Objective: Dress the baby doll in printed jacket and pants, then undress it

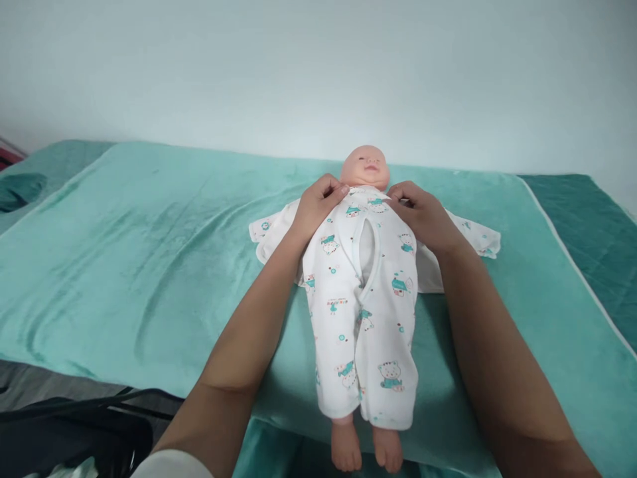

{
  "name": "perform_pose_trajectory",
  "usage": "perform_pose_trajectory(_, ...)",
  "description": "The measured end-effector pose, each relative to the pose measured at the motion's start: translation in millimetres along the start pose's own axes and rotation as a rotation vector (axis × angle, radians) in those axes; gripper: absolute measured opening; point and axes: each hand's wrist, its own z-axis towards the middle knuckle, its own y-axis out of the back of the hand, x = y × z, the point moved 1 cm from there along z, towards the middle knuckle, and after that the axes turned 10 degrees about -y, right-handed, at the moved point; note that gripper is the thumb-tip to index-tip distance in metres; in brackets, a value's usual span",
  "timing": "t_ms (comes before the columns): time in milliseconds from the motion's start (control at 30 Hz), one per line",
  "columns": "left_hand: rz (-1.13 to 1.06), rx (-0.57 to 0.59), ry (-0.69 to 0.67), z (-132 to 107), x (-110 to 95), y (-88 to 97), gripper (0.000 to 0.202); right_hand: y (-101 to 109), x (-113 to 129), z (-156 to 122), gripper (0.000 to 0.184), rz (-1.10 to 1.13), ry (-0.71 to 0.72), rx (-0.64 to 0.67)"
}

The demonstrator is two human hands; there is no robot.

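A baby doll (367,166) lies on its back on a teal blanket (149,245), head away from me, bare feet toward me. It wears a white romper (363,312) printed with teal bears; the front gapes open at the chest. My left hand (318,202) pinches the romper's collar edge beside the doll's neck. My right hand (423,214) grips the collar on the other side, fingers curled on the fabric. The sleeves spread flat to both sides.
The blanket covers a bed against a pale wall (318,66). A darker green quilt (592,232) shows at the right and a dark green fold (20,189) at the far left. A dark object (74,431) sits below the bed's near edge at lower left.
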Motion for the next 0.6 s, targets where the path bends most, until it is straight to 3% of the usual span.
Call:
perform_pose_trajectory(367,0.059,-0.055,0.073,14,11,-3.0,0.028,-10,-13,24,0.022,-0.096,-0.119,-0.176)
perform_pose_trajectory(500,0.045,-0.061,0.083,15,18,-6.0,0.027,-13,-19,24,0.018,-0.052,-0.07,-0.213)
perform_pose_trajectory(600,0.055,-0.082,0.049,5,20,-6.7,0.015,-14,-22,16,0.01,0.003,-0.033,-0.218)
